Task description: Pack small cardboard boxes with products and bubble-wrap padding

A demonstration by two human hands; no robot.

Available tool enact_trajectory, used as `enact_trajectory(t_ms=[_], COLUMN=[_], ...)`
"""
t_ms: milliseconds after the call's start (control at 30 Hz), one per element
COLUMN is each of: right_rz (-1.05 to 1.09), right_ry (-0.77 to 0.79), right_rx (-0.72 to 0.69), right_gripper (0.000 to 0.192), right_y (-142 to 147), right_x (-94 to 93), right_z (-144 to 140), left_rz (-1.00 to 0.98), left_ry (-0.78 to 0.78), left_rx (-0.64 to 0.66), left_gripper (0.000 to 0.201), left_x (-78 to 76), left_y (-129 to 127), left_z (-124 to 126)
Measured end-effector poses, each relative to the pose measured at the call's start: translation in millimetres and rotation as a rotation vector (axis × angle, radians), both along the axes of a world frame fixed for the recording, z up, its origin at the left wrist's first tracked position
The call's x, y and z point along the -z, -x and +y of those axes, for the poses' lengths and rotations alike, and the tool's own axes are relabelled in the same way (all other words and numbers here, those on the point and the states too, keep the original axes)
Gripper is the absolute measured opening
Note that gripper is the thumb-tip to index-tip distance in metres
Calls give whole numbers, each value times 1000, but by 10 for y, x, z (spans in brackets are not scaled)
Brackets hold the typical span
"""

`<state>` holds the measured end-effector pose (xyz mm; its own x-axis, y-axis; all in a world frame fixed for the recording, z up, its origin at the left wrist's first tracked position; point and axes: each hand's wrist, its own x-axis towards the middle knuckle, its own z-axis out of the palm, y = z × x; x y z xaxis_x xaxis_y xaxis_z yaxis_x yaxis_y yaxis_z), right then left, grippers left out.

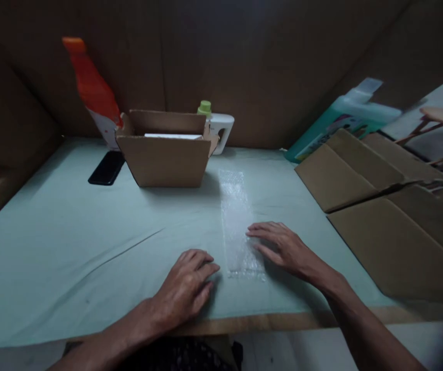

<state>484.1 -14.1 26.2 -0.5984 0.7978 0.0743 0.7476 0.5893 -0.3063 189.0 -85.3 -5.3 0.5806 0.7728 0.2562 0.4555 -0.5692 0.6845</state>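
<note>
A long strip of clear bubble wrap (239, 221) lies on the pale green cloth, running away from me; something whitish seems to show through it, but I cannot make out what. Just left of its near end, my left hand (188, 286) is over the cloth with fingers loosely bent and apart, holding nothing. On the other side, my right hand (279, 245) reaches in with its fingers spread, the fingertips at the wrap's right edge. Whether they touch it, I cannot tell. Beyond the wrap at left stands an open cardboard box (167, 159) with a white item inside.
A red-orange bottle (95, 90) and a black phone (107, 168) are left of the box. Behind it is a white bottle (221, 129) with a green cap. At right, a teal jug (333, 123) leans behind folded cardboard boxes (395, 247). Cardboard walls surround the table.
</note>
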Motion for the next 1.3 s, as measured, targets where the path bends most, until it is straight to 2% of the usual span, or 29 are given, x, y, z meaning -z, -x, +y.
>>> enact_trajectory(t_ms=[100, 167, 267, 333, 433, 500, 567, 667, 733, 800, 867, 933, 1000, 1100, 1167, 1300], right_rz=[-74, -112, -123, -94, -2, 59, 117, 222, 275, 264, 148, 6, -34, 49, 96, 182], right_ry=[-43, -107, -224, -269, -231, -145, -41, 159, 255, 240, 164, 81, 4, -71, -92, -155], right_rx=[-71, -62, -2, 23, 28, 17, -13, -54, 28, 244, 463, 550, 511, 394, 331, 238], right_gripper=[41, 44, 31, 27, 22, 20, 19, 12, 20, 28, 37, 52, 59, 39, 28, 27], right_y=[24, 103, 228, 269, 311, 370, 442, 486, 446, 387, 363, 405, 501, 672, 790, 1180], right_x=[22, 120, 302, 363, 312, 206, 73, -121, -195, -184, -75, 100, 281, 443, 443, 324], right_z=[-516, -711, -733, -654, -598, -659, -774, -874, -783, -554, -261, -7, 133, 138, 95, 173], left_rz=[29, 49, 72, 86, 118, 124, 101, 51, 26, -2, -49, -106, -162, -227, -248, -240], left_ry=[36, 53, 32, -3, -64, -117, -160, -118, -41, 17, 41, 56, 70, 76, 57, -37], left_rx=[14, 22, 37, 67, 109, 143, 199, 241, 232, 220, 207, 178, 147, 108, 76, 24], left_gripper=[34, 35, 46, 67, 95, 100, 83, 34, 21, 21, 21, 21, 22, 25, 26, 36], left_x=[22, 65, 131, 161, 166, 143, 117, 107, 118, 132, 145, 161, 176, 171, 135, 41], left_y=[1, -9, -67, -116, -179, -201, -202, -145, -68, 22, 100, 148, 170, 200, 253, 478], left_z=[42, 86, 166, 233, 331, 365, 347, 201, 42, -129, -274, -369, -414, -437, -457, -497])
